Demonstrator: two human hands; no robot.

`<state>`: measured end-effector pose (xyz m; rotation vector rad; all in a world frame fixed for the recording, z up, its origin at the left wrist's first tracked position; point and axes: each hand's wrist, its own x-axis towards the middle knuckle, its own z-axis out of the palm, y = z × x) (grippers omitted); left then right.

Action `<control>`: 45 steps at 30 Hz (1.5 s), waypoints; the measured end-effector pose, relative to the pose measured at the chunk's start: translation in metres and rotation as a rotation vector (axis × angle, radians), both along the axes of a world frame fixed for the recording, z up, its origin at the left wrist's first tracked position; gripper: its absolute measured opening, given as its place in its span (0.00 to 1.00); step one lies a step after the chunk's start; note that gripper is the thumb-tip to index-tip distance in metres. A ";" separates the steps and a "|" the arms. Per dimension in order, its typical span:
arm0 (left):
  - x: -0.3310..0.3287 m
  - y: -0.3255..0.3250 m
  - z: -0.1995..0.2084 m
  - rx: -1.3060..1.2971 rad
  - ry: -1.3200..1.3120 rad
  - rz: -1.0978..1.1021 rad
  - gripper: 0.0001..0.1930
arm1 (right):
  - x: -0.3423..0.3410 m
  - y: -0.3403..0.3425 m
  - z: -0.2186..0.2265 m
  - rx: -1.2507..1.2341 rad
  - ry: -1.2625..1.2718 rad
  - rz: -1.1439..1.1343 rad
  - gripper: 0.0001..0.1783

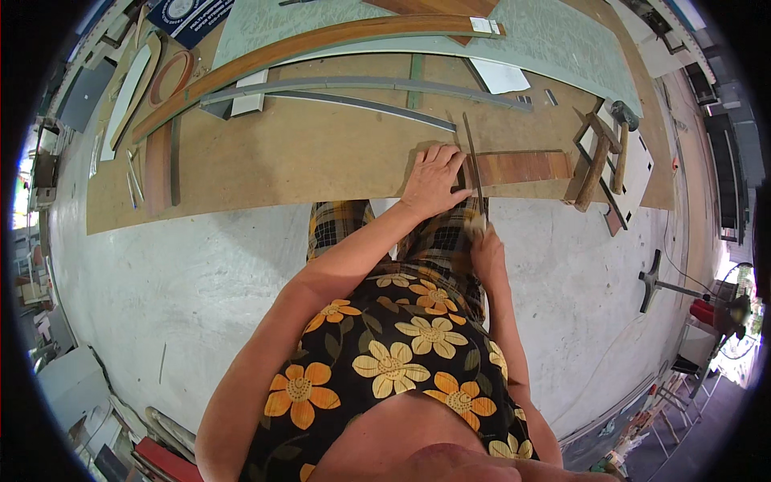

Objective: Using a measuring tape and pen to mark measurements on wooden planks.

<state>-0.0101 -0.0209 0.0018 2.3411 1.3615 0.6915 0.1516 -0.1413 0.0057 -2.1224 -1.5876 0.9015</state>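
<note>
A short brown wooden board (526, 166) lies at the front of the worktable, its left end under my left hand (434, 178). That hand presses down and grips the end, with the fingers at the far side and the thumb at the near edge. My right hand (487, 251) is closed round the pale handle of a narrow-bladed hand saw (473, 157). Just right of my left thumb, the thin blade crosses the board and points away from me. How deep it sits in the wood cannot be made out.
Right of the board lie a wooden-handled hammer (596, 165) and a mallet (622, 153) on a white panel (639, 178). Grey strips (361, 83) and a long brown plank (321, 44) stretch across the back. A fan stand (654, 281) is on the floor at right.
</note>
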 end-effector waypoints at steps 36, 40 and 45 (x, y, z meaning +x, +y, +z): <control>-0.004 0.006 0.011 -0.098 -0.089 0.036 0.36 | 0.002 -0.031 0.044 0.111 0.205 -0.095 0.17; 0.001 0.006 0.006 -0.049 -0.088 0.043 0.37 | -0.005 -0.021 0.038 0.127 0.191 -0.094 0.16; 0.004 0.002 0.000 0.022 -0.116 0.033 0.37 | -0.006 -0.017 0.015 0.164 0.182 -0.080 0.15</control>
